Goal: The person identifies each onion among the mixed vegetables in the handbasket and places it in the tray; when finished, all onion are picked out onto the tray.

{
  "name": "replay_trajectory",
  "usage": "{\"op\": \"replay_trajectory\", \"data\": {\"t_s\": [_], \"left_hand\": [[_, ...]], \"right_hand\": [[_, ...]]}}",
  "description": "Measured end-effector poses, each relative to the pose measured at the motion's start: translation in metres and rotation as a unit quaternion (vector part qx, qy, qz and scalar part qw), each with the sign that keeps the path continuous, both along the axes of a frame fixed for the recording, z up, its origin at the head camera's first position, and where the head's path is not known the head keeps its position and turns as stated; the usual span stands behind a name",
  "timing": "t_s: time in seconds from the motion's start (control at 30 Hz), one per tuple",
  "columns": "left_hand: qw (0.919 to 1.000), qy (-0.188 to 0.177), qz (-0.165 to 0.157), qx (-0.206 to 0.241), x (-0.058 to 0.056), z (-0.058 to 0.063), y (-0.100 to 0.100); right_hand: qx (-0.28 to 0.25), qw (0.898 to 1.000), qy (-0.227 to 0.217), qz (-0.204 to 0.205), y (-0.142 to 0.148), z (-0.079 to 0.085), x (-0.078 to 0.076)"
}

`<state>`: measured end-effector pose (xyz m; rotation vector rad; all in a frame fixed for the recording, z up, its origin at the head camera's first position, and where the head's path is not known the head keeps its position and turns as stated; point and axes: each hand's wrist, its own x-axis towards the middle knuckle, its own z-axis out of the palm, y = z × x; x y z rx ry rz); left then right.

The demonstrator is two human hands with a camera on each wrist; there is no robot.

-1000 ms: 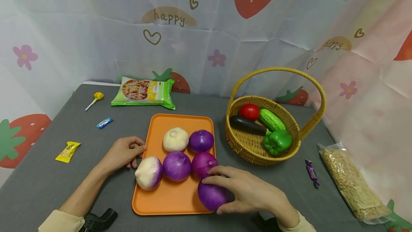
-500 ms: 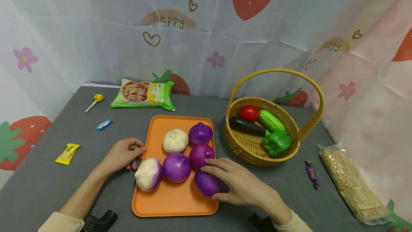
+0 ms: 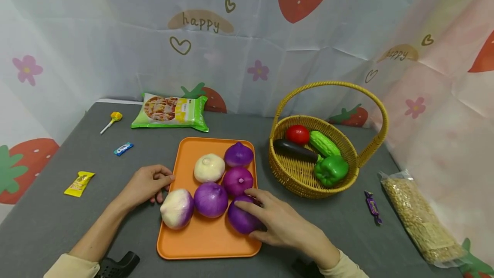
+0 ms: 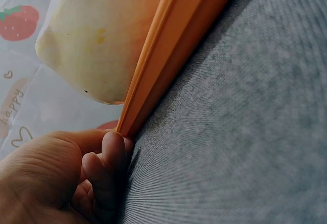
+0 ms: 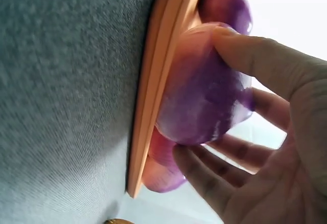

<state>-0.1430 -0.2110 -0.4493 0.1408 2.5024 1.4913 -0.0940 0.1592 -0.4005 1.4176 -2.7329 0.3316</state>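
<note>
On the orange tray [image 3: 208, 243] lie several purple onions, a white onion [image 3: 209, 167] and a white-and-purple, turnip-like one [image 3: 176, 208]. My right hand [image 3: 283, 222] holds the nearest purple onion [image 3: 241, 216] at the tray's right side, thumb on the near side and fingers over the far side. The right wrist view has that onion [image 5: 202, 91] between thumb and fingers, low over the tray edge. My left hand [image 3: 148, 183] pinches the tray's left rim; the left wrist view has thumb and forefinger meeting at the rim's corner [image 4: 134, 116].
A yellow wicker basket [image 3: 283, 179] with a tomato, eggplant, cucumber and green pepper stands right of the tray. A green food bag [image 3: 170, 111] lies behind. Small candies and a lollipop [image 3: 112, 121] lie left; a purple candy [image 3: 372, 208] and a grain bag [image 3: 422, 218] lie right.
My right hand has shifted the nearest purple onion left and away from me on the tray. The two purple onions behind it have moved slightly back. My left hand stays at the rim.
</note>
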Motion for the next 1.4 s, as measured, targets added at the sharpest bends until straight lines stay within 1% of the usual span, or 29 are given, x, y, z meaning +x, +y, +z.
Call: {"op": "replay_trajectory", "data": {"t_s": [0.1,0.17,0.23,0.33,0.5,0.8,1.07,1.4], "left_hand": [[1.0,0.001,-0.001,0.001,0.0007,0.0002,-0.0007],[1.0,0.001,-0.001,0.001,0.0007,0.0002,-0.0007],[1.0,-0.001,-0.001,0.001,0.0007,0.0003,-0.0005],[1.0,-0.004,0.001,0.0,0.0003,0.0007,-0.0001],[1.0,-0.006,0.003,0.001,-0.0001,0.0026,0.0005],[1.0,-0.006,0.002,0.0,0.0008,0.0042,0.0017],[1.0,-0.007,0.002,-0.003,0.0007,0.0039,0.0011],[1.0,-0.001,-0.001,-0.007,0.0007,0.0038,0.0015]], "right_hand": [[0.012,1.0,-0.009,-0.013,0.0008,0.0033,0.0006],[0.01,1.0,-0.01,-0.018,0.0014,0.006,0.0004],[0.001,1.0,0.0,-0.018,0.0023,0.0084,0.0002],[-0.016,1.0,0.017,-0.009,0.0032,0.0105,-0.0005],[-0.03,0.999,0.024,0.0,0.0037,0.0101,-0.0011],[-0.029,0.999,0.037,-0.001,0.0029,0.0086,-0.0015],[-0.029,0.999,0.036,0.0,0.0026,0.0088,-0.0009],[-0.023,0.999,0.03,-0.009,0.0016,0.01,0.0]]}}
